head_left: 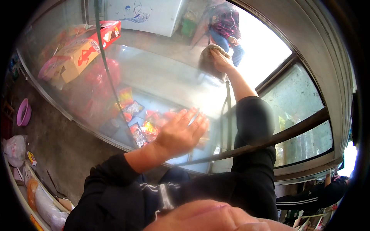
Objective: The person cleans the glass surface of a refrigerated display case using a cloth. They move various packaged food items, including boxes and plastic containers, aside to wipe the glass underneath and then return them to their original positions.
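My right hand (221,61) reaches far forward, pressing a bunched grey-brown cloth (208,57) on the glass of a display case. The cloth's edge is blurred. Nearer to me, my left hand (181,133) lies with its fingers spread on the clear glass top (154,73) and holds nothing. Beneath the glass, several small shiny snack packets (149,127) in red, yellow and silver lie close to the left hand, which partly hides them.
An opened red and tan carton (86,50) is at the left. A seated person (225,29) is beyond the case, near a white chest (144,15). Dark-framed glass panels (296,104) stand at the right. A pink basin (24,112) and plastic bags (15,150) are at far left.
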A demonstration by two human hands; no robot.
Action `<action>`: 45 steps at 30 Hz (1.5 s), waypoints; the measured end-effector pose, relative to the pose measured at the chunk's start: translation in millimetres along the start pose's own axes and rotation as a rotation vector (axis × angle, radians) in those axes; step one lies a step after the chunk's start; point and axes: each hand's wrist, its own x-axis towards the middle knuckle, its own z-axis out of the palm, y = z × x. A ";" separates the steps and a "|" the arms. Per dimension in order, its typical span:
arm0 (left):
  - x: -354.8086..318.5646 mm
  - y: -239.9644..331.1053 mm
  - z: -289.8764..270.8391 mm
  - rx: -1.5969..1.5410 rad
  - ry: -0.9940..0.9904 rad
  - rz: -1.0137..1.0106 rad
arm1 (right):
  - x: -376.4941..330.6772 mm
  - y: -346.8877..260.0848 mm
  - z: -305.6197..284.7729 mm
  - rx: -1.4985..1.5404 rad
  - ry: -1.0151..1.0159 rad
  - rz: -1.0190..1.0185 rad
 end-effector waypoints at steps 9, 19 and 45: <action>4.3 0.2 5.0 -0.004 0.000 0.018 | 5.1 43.3 24.1 0.035 -0.073 -0.012; 6.1 5.4 5.1 -0.030 0.004 -0.015 | -57.4 78.3 -43.6 0.911 1.067 1.086; 12.8 0.9 4.2 -0.040 -0.023 0.002 | -41.6 104.7 -7.4 0.761 0.978 0.732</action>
